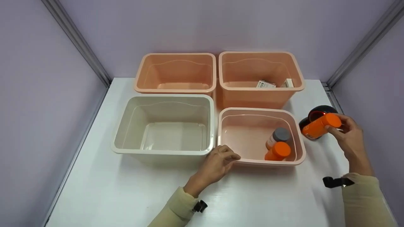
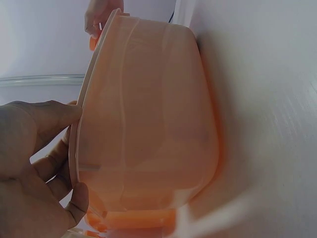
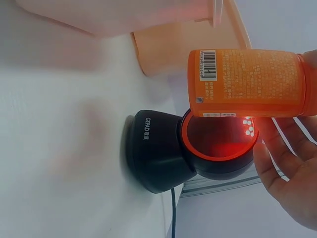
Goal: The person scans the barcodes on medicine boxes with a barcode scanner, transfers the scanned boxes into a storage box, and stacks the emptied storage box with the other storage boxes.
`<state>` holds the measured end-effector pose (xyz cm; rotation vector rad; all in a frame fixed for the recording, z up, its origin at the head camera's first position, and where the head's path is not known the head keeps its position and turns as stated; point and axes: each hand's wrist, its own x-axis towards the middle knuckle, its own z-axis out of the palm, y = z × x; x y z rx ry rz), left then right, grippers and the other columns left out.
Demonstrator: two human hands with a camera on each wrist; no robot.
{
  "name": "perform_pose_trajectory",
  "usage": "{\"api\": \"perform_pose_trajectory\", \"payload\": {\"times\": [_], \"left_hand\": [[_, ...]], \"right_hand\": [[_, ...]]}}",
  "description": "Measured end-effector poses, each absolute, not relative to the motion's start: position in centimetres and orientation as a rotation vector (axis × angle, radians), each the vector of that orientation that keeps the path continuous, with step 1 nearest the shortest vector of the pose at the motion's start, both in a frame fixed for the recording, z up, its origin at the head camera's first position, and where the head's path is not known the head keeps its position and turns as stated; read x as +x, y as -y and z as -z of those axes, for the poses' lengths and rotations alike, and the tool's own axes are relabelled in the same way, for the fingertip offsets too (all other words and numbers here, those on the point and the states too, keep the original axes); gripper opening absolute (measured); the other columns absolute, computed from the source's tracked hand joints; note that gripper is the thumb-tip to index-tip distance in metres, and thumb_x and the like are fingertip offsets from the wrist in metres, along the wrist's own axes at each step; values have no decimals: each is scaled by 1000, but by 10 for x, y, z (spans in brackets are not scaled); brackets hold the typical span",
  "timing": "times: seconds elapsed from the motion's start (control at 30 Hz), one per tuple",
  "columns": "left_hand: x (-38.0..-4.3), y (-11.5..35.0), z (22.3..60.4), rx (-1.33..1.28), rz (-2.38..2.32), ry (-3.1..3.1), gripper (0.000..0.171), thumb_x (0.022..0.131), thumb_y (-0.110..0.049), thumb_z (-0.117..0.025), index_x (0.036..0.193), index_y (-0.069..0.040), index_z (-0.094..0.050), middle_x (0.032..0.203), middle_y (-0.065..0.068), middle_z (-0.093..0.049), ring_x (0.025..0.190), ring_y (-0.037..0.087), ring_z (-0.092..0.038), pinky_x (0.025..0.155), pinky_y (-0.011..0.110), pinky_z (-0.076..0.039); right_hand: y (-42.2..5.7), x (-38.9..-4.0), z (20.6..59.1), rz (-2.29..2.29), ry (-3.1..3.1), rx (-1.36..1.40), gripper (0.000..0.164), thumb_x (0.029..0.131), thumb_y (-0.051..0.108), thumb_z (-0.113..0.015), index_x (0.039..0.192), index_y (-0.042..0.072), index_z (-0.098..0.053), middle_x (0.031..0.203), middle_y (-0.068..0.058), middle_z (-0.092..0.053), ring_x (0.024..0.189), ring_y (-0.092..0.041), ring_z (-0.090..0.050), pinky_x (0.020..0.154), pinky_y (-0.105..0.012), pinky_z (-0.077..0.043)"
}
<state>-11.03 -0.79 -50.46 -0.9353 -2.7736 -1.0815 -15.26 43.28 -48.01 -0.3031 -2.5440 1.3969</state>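
My right hand [image 1: 352, 138] holds an orange bottle [image 1: 320, 126] by its cap end, tilted, in front of a black barcode scanner [image 3: 158, 151]. In the right wrist view the bottle's printed side with a barcode shows, and the scanner window [image 3: 215, 136] glows red just below the bottle. My left hand [image 1: 217, 162] grips the near left corner of the light pink bin [image 1: 243, 135], its thumb and fingers about the rim [image 2: 81, 106]. Inside that bin stand a grey-capped bottle [image 1: 281, 135] and another orange-capped bottle [image 1: 279, 151], both toward the right side.
Left of the pink bin stands a cream bin [image 1: 172, 153]. Behind are two darker peach bins, the left one [image 1: 176, 91] and the right one [image 1: 255, 97], which has small white boxes [image 1: 266, 84] in it. Walls enclose the white table [image 1: 252, 201] at the back and sides.
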Motion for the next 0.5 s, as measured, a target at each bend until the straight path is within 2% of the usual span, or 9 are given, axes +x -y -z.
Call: {"api": "perform_pose_trajectory", "payload": {"times": [0.17, 0.3, 0.5], "left_hand": [[-111, 8, 505, -933, 1082, 2770, 18, 94, -14, -69, 108, -23, -75, 101, -6, -64, 107, 14, -59, 100, 31, -46], [-111, 7, 505, -933, 1071, 2772, 18, 94, -14, -69, 108, -24, -75, 101, -6, -64, 107, 14, -59, 100, 32, -46], [-110, 7, 505, -933, 1068, 2765, 18, 94, -14, -69, 108, -23, -75, 101, -6, -64, 108, 14, -59, 101, 31, -46]], "right_hand": [[-435, -152, 479, -1361, 2542, -411, 52, 93, 29, -70, 140, 15, -53, 108, 29, -50, 98, 4, -49, 83, -7, -38], [-437, -152, 479, -1347, 2541, -533, 55, 93, 32, -70, 142, 17, -51, 106, 29, -48, 98, 5, -47, 83, -12, -38], [-439, -152, 479, -1345, 2522, -604, 51, 91, 34, -71, 137, 21, -53, 105, 28, -47, 97, 4, -46, 81, -15, -40]]}}
